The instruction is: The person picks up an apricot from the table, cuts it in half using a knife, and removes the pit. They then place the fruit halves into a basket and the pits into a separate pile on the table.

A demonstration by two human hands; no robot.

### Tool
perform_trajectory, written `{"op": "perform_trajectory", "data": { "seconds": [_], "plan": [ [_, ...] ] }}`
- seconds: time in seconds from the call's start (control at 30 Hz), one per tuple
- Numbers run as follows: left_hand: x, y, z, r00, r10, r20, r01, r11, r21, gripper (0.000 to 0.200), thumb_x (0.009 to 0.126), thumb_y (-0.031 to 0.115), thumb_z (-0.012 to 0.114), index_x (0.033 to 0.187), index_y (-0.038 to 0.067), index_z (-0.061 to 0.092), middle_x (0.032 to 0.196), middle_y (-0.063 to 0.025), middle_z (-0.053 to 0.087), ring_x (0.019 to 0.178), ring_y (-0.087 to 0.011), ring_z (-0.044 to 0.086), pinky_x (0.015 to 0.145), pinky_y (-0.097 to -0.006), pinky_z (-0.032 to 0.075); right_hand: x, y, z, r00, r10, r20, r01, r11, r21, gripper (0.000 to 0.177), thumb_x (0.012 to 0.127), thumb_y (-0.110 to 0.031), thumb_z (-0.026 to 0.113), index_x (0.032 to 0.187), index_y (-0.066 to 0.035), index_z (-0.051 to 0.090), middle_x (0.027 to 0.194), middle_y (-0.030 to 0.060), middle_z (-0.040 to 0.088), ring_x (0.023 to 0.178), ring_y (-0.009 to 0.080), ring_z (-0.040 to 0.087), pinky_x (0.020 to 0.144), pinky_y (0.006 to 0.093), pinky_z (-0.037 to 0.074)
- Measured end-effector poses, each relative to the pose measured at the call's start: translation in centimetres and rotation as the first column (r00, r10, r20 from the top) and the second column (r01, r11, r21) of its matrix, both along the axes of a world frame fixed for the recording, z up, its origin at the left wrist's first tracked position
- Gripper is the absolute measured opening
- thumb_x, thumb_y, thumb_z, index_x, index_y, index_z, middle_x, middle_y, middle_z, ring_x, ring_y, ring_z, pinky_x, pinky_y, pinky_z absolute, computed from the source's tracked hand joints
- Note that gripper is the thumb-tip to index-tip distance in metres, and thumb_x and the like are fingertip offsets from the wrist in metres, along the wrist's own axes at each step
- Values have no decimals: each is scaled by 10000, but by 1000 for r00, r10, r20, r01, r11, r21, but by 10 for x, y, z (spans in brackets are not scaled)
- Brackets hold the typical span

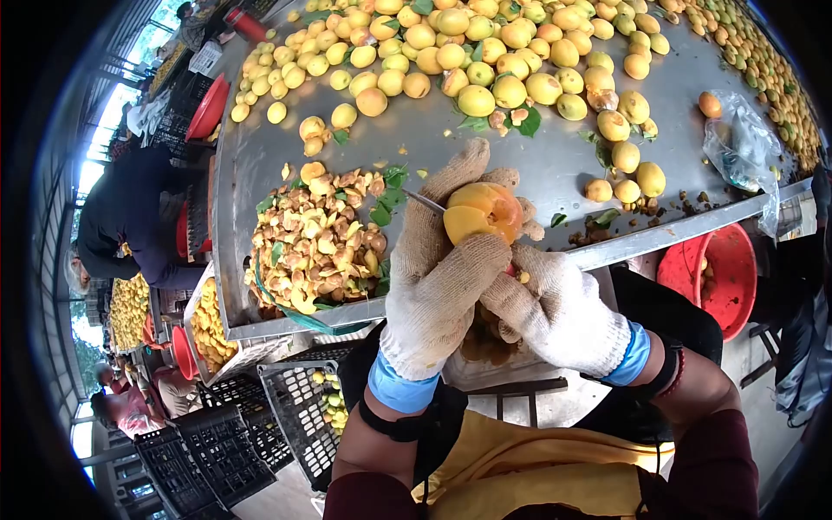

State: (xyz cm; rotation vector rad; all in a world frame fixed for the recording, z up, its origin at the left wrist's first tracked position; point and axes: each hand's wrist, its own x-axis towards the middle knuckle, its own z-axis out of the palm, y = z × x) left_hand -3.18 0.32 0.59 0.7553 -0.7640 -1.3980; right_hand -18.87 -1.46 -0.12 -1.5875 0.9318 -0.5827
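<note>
Both hands wear pale knitted gloves over blue cuffs. My left hand [442, 269] is wrapped round a yellow-orange fruit [482, 213] that has a cut in its flesh. A thin metal blade [425, 202] touches the fruit's left side. My right hand [555, 299] is closed just below and right of the fruit, its fingers pressed together near my left thumb; a small coloured piece shows between them, too small to name. Left of my hands, a pile of cut fruit pieces [321, 247] lies on the metal table [381, 143].
Many whole yellow fruits [477, 100] cover the table's far side. A clear plastic bag [741, 143] lies at the right. Beyond the near edge is a red bucket [732, 290]. Black crates [299, 407] stand at lower left. A person in dark clothes [130, 212] bends over at the left.
</note>
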Motion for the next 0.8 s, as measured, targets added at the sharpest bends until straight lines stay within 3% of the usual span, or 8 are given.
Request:
{"op": "perform_trajectory", "data": {
  "seconds": [0.13,0.27,0.33,0.37,0.43,0.57,0.63,0.8],
  "plan": [
    [-4,3,1,983,77,168,-87,995,51,666,997,173,624,1565,-15,332,1406,-239,536,1273,-407,611,1056,-489,551,-1,-1,-5,999,-33,-2,32,981,-192,353,1006,-358,679,1097,-17,682,761,208,691,697,399,717,594,414,566],
    [2,-2,-7,1000,-1,-16,1,1000,3,695,1043,358,587,1562,-21,322,1428,-220,527,1306,-401,579,1095,-519,509,-3,-5,-2,998,-62,3,61,975,-215,275,1008,-286,661,1052,-15,677,729,116,682,638,269,713,589,351,549],
    [1,-1,-5,999,8,44,-7,1000,-6,724,1063,471,530,1550,-30,341,1419,-214,546,1331,-389,558,1130,-529,468,-5,-7,-5,990,-75,-123,17,908,-419,388,990,-406,684,1085,-30,694,743,180,684,686,383,707,563,426,551],
    [1,0,-8,999,6,44,-5,1000,-4,724,1063,471,530,1550,-30,341,1419,-214,546,1331,-389,558,1130,-529,468,-6,-8,-9,989,-77,-124,19,909,-417,388,990,-406,684,1085,-30,694,743,180,684,686,383,707,563,426,551],
    [3,1,-16,994,16,-109,-9,998,59,536,1044,219,617,1496,-15,449,1348,-187,609,1257,-298,608,1075,-428,507,-6,-10,-16,960,-128,-248,-60,774,-631,411,979,-428,681,1099,-35,687,687,148,645,632,367,684,529,434,527],
    [0,0,-18,997,41,-66,-33,992,124,520,1056,257,609,1475,-17,470,1296,-181,632,1233,-296,615,1111,-441,471,-8,-16,-19,934,-192,-300,-73,721,-689,396,965,-393,685,1117,-29,650,700,147,632,641,345,680,545,438,525],
    [1,-1,-19,972,46,-231,-4,984,179,512,1073,278,577,1478,-16,468,1284,-175,629,1215,-296,617,1135,-456,438,-11,-17,-12,933,-169,-317,-93,738,-668,380,957,-357,695,1143,-28,655,746,163,656,682,354,692,570,435,538],
    [0,-3,-18,957,85,-277,-49,990,133,508,1081,267,544,1487,-21,441,1291,-171,623,1235,-299,606,1136,-467,435,-14,-19,-6,971,-135,-200,7,843,-538,317,967,-323,712,1109,-42,676,776,192,678,712,389,702,575,443,545]
  ]
}}
